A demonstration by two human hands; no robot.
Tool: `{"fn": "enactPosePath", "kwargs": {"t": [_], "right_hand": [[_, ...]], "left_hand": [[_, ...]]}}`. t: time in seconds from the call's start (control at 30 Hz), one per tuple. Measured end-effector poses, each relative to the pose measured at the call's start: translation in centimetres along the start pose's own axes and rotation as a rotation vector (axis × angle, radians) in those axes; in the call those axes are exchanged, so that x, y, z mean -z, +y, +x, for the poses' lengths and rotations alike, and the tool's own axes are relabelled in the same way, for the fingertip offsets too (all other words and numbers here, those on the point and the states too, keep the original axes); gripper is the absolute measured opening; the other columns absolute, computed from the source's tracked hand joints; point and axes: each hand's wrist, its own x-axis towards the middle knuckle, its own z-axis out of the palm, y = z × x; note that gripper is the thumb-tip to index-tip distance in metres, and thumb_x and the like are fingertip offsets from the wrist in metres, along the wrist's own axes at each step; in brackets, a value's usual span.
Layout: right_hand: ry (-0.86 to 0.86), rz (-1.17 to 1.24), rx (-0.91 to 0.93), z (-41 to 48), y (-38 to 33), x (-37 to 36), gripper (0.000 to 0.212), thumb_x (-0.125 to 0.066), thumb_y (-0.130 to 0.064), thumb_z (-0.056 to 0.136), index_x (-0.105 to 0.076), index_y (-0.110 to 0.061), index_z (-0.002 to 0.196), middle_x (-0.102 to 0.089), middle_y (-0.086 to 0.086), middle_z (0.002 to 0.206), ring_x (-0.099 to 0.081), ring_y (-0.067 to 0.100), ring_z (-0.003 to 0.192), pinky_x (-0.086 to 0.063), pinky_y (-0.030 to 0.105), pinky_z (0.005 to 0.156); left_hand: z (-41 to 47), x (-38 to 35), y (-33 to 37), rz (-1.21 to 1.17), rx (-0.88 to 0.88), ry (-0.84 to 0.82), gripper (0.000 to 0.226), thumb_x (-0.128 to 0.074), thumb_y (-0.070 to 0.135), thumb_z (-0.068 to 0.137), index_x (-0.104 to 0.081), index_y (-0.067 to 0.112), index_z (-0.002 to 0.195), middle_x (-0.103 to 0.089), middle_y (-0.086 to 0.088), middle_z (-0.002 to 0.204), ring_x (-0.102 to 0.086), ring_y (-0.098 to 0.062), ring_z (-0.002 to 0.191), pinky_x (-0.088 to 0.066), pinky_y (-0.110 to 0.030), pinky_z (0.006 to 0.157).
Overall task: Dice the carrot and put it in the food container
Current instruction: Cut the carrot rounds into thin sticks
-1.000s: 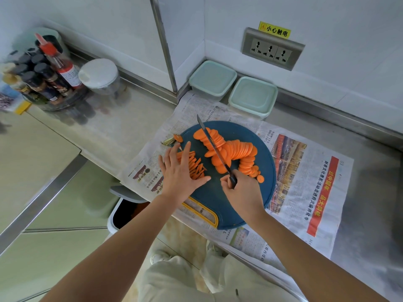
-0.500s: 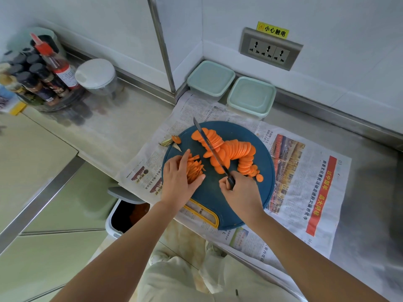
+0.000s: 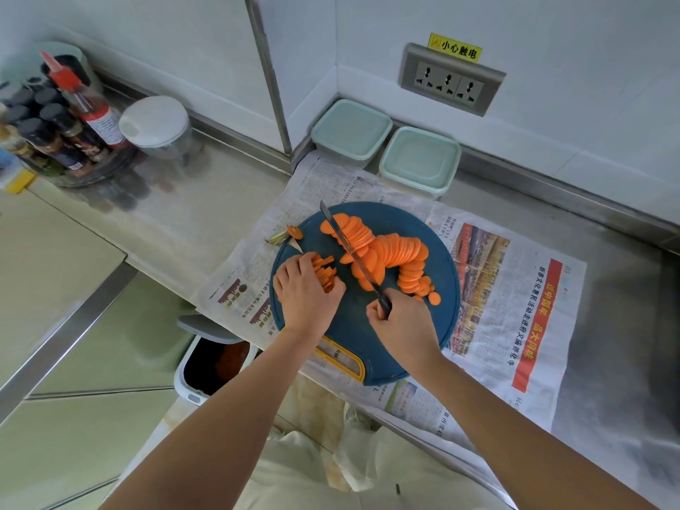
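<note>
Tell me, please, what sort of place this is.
Most likely a kitchen: a stainless-steel counter, a rack of seasoning bottles, and sliced carrot on a cutting board.

White walls (image 3: 570,27) are bordering a steel counter (image 3: 184,219) (socket panel (image 3: 452,82) above). Soft light, perhaps daylight, is falling evenly.

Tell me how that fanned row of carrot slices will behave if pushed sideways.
Likely it breaks up rather than sliding as one: the carrot slices only lean on each other. Thin rounds tipped on edge may roll; one loose slice lies apart. The cutting board looks smooth, so they should skid easily.
</note>
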Motion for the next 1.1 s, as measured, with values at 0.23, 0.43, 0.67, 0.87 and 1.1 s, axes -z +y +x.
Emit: {"fn": "enactPosePath", "kwargs": {"t": [0.23,0.43,0.67,0.87,1.1], "right_hand": [[-0.164,0.021,-0.002,-0.3,-0.4,0.7,0.042,-0.060,-0.036,0.092,-0.037,-0.020,0.060,-0.040,-0.003,0.056,-0.037,0.009,0.051,-0.025,0.020,0.049],[-0.251,-0.037,-0.084,-1.5,-0.9,-0.1,0.055,-0.036,-0.056,0.096,-0.034,-0.015,0.060,-0.035,0.001,0.055,-0.035,0.014,0.050,-0.024,0.026,0.049],[-0.252,-0.131,-0.171,-1.6,-0.9,-1.6,0.055,-0.029,-0.059,0.097,-0.036,-0.016,0.064,-0.040,0.001,0.061,-0.040,0.014,0.055,-0.026,0.024,0.048],[-0.247,-0.171,-0.169,-0.8,-1.3,-1.6,0.055,-0.029,-0.059,0.097,-0.035,-0.015,0.063,-0.039,0.002,0.062,-0.041,0.017,0.058,-0.026,0.026,0.048],[-0.256,-0.147,-0.182,-0.6,-1.5,-1.7,0.055,-0.031,-0.058,0.097,-0.035,-0.015,0.063,-0.040,0.002,0.062,-0.044,0.022,0.064,-0.028,0.028,0.050]], "left_hand": [[0.1,0.7,-2.0,-0.042,-0.191,-0.029,0.056,-0.060,0.043,0.083,-0.049,0.013,0.129,-0.050,-0.010,0.126,-0.041,-0.029,0.119,-0.033,-0.044,0.104],[0.4,1.8,-3.7,-0.033,-0.319,-0.156,0.101,-0.046,0.076,0.068,-0.037,0.008,0.142,-0.043,-0.014,0.134,-0.035,-0.032,0.125,-0.029,-0.049,0.109],[-1.4,2.4,-5.4,-0.112,-0.216,-0.175,0.109,-0.076,0.052,0.069,-0.016,0.012,0.150,-0.020,-0.011,0.149,-0.018,-0.031,0.137,-0.026,-0.053,0.111],[-2.5,1.0,-3.9,-0.174,-0.165,-0.141,0.107,-0.079,0.042,0.069,-0.017,0.011,0.150,-0.020,-0.013,0.150,-0.019,-0.032,0.138,-0.030,-0.052,0.110],[-0.4,0.7,-2.2,-0.277,-0.162,-0.130,0.110,-0.083,0.029,0.067,-0.015,0.010,0.151,-0.016,-0.018,0.151,-0.012,-0.036,0.139,-0.022,-0.061,0.111]]}}
